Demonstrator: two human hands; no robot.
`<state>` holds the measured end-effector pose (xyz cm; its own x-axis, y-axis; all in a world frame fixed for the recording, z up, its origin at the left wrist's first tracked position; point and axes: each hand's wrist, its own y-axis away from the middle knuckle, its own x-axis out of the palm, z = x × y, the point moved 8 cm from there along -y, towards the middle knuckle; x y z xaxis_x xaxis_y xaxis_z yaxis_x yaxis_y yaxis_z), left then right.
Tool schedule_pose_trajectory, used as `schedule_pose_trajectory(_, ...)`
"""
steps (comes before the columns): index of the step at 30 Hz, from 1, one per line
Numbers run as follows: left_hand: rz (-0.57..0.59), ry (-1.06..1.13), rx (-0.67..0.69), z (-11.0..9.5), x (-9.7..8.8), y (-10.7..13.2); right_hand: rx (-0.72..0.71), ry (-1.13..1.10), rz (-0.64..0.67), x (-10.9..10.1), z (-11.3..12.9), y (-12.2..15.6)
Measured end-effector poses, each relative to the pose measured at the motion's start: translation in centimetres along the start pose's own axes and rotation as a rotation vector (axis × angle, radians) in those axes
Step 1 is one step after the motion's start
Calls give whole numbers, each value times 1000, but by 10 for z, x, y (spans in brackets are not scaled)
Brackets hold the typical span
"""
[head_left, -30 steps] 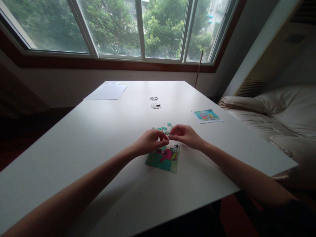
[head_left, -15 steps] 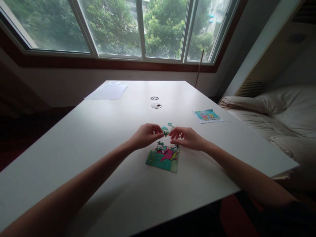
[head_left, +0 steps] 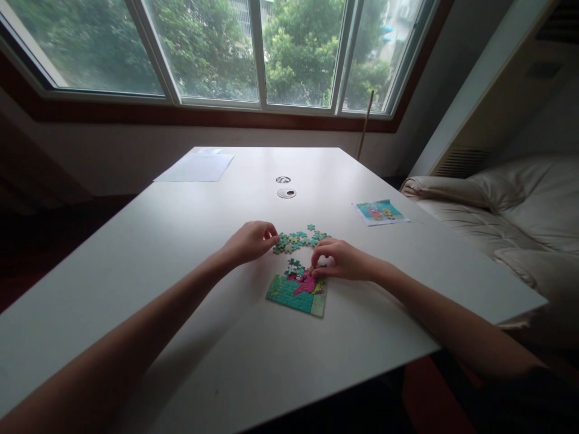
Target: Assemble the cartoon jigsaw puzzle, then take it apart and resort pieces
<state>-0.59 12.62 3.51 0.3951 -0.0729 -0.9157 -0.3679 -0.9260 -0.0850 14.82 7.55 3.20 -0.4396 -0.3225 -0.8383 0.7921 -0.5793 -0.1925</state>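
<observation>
Beneath right hand (head_left: 339,262), puzzle (head_left: 296,292) corner

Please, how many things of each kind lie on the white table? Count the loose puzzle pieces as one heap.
Partly built puzzle: 1
Heap of loose pieces: 1
Picture card: 1
Paper sheet: 1
Round table fittings: 2
Total: 6

Dim room, backlit by bright window (head_left: 253,54) (edges bowed), corners dark.

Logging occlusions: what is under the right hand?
The right hand covers the puzzle's far right corner and presses down on it. That corner is hidden, and whether the hand holds anything cannot be seen.
</observation>
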Motion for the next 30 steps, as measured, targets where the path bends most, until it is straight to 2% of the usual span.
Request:
schedule_pose_trajectory(4, 22, -12, 87, -17, 0, 4, 52, -1, -108, -12, -6, -1)
schedule_pose_trajectory(10, 218, 56, 299, -47, 14, 17, 151, 79, -219, -32, -22, 5)
schedule_pose_trajectory(12, 266, 75, 348, -52, 19, 21, 123, 68, -166, -30, -20, 6)
schedule_pose_trajectory(14, 292, 88, 373, -52, 22, 23, 61, 31, -58, -23, -14, 5)
schedule_pose_trajectory(19, 289, 104, 379, -46, 26, 21, 15, -7, 131, -5, -5, 5)
schedule_pose_trajectory(26, 314, 120, 399, -46, 28, 20, -11, -24, 186, -3, 1, 6)
schedule_pose_trajectory(30, 314, 122, 395, -44, 27, 19, 27, 38, 89, 0, 2, 1)
